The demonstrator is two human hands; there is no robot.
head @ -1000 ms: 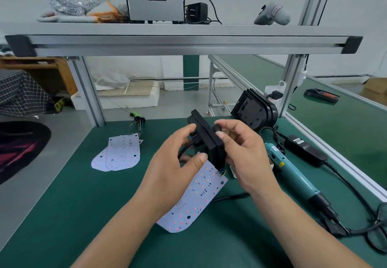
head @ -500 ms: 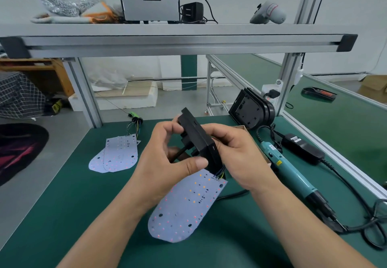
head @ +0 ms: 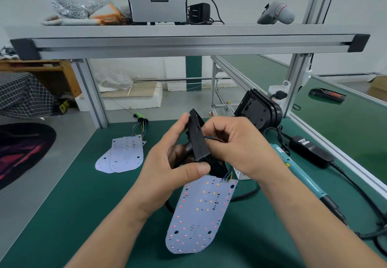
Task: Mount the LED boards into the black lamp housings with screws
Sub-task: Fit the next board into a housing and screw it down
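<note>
A black lamp housing [head: 198,140] is held edge-on above the green mat, gripped between both hands. My left hand [head: 167,169] clasps its left side, thumb along the lower edge. My right hand [head: 236,150] curls round its right side, fingers near coloured wires. A white LED board [head: 199,213] hangs below the housing by those wires, its lower end resting near the mat. Two more LED boards [head: 123,154] lie stacked at the left. Another black housing [head: 258,108] stands at the back right.
A teal electric screwdriver [head: 303,179] lies on the mat to the right, beside a black power adapter [head: 310,150] and cables. An aluminium shelf [head: 188,41] crosses overhead, carrying a screw bag [head: 75,6], a grey box and a white tool.
The housing has been tilted more upright and raised slightly. The hanging LED board has swung down to point toward me. My right fingers have curled further over the wires.
</note>
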